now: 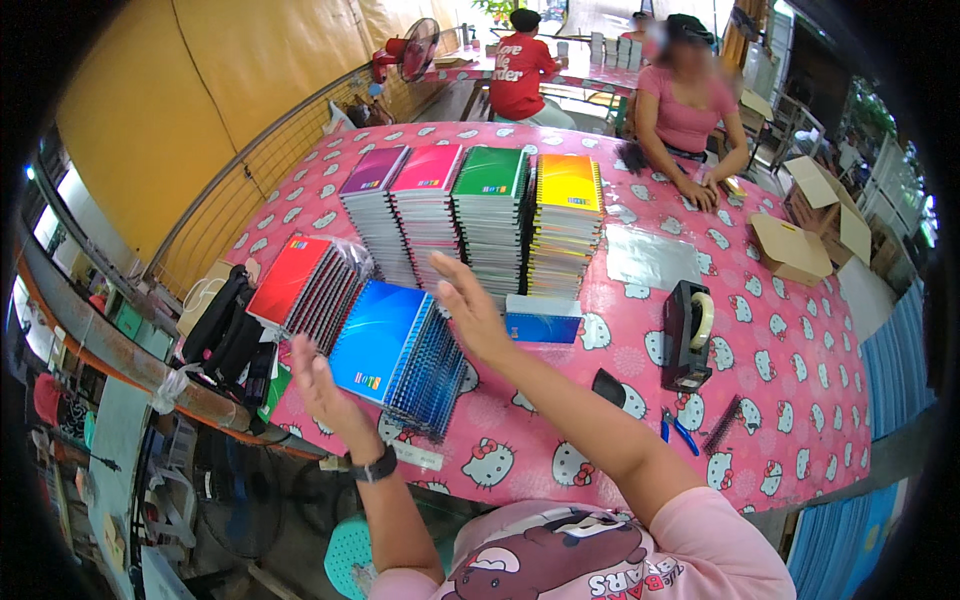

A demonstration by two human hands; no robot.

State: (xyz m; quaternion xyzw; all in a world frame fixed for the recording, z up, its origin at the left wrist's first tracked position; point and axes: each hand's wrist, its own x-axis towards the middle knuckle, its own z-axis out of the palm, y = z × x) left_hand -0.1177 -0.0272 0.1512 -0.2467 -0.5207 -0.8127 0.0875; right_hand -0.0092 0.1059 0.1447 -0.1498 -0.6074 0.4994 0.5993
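Observation:
A tall stack of blue spiral notebooks (380,335) stands between my two hands near the table's left front edge. My left hand (328,390), with a dark watch on its wrist, is upright at the stack's left side, fingers stretched out. On the far right side of the stack, my right hand (470,312) is raised with its fingers apart. Whether either palm touches the notebooks I cannot tell. Just left lies a stack of red notebooks (295,280), with clear plastic at its far end. A blue-covered piece (543,328) lies right of my right hand.
Behind stand stacks of purple (373,172), pink (428,168), green (490,173) and yellow notebooks (567,182). Rightward are a tape dispenser (687,345), blue-handled pliers (680,432), a black spiral coil (722,425) and a clear sheet (650,258). A co-worker (690,110) stands at the far right.

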